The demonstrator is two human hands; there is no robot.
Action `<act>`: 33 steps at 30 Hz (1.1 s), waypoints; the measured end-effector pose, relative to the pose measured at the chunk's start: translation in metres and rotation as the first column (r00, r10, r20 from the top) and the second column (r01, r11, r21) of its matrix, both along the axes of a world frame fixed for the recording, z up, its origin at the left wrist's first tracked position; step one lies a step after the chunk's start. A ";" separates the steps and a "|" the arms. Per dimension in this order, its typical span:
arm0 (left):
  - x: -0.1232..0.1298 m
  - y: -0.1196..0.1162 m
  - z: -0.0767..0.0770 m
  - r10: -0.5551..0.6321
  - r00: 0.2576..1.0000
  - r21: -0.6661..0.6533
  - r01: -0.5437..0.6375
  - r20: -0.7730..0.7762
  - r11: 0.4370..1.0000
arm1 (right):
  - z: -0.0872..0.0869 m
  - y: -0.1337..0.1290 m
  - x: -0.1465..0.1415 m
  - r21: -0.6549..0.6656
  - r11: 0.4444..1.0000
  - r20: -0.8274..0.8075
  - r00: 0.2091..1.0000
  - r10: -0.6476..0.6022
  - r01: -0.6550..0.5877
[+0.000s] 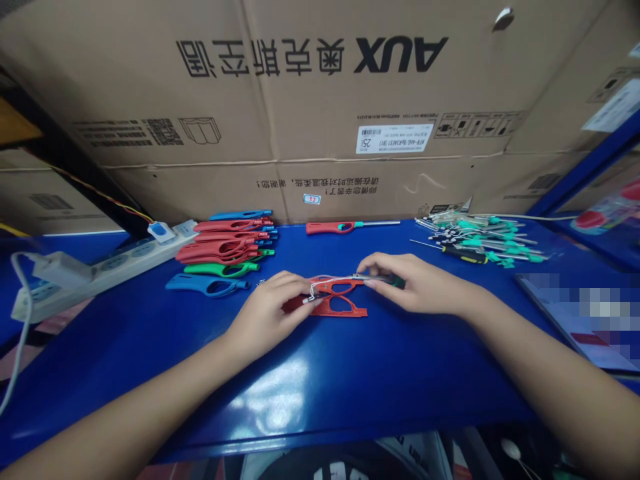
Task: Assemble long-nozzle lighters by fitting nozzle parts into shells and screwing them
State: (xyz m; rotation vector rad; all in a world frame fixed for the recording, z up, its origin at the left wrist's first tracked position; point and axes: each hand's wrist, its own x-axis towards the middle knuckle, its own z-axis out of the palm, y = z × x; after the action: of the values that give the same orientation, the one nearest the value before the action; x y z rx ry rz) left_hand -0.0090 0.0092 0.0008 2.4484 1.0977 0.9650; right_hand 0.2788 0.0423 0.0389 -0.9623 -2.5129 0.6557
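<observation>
Bare forearms (165, 393) reach over the blue tabletop (400, 373). Partly under the left hand (270, 305), beside the right hand (416, 283), lie two red plastic handles (325, 309); right fingers (377, 261) grasp a dark tool (398, 282), left fingers (295, 286) pinch a small white-wired part (313, 297).

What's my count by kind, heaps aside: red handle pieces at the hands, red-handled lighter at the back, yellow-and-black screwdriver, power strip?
Red handle pieces: 2
Red-handled lighter: 1
Yellow-and-black screwdriver: 1
Power strip: 1
Total: 5
</observation>
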 end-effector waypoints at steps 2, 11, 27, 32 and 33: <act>0.000 0.000 0.000 0.002 0.999 0.047 -0.003 0.032 0.999 | -0.001 0.000 0.000 -0.018 0.999 0.014 0.999 -0.035 0.036; -0.001 -0.006 0.010 0.110 0.993 0.135 -0.115 0.048 0.984 | 0.000 0.001 0.002 -0.085 0.995 0.092 0.994 0.066 -0.059; -0.007 0.006 -0.001 0.011 0.991 0.013 -0.009 -0.136 1.000 | 0.008 -0.002 0.002 -0.243 0.968 0.178 0.979 0.102 -0.057; -0.007 0.008 -0.003 -0.053 0.982 0.033 0.060 -0.184 0.998 | 0.005 -0.001 0.003 -0.243 0.964 0.181 0.971 0.157 -0.110; -0.008 0.008 -0.004 -0.065 0.978 0.036 0.073 -0.196 0.997 | 0.005 -0.001 0.003 -0.252 0.962 0.186 0.971 0.153 -0.103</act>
State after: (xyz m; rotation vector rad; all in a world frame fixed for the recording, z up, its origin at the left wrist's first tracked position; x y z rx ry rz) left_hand -0.0165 0.0172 -0.0028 2.6431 1.0533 0.7484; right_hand 0.2818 0.0413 0.0436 -0.9984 -2.7410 0.9663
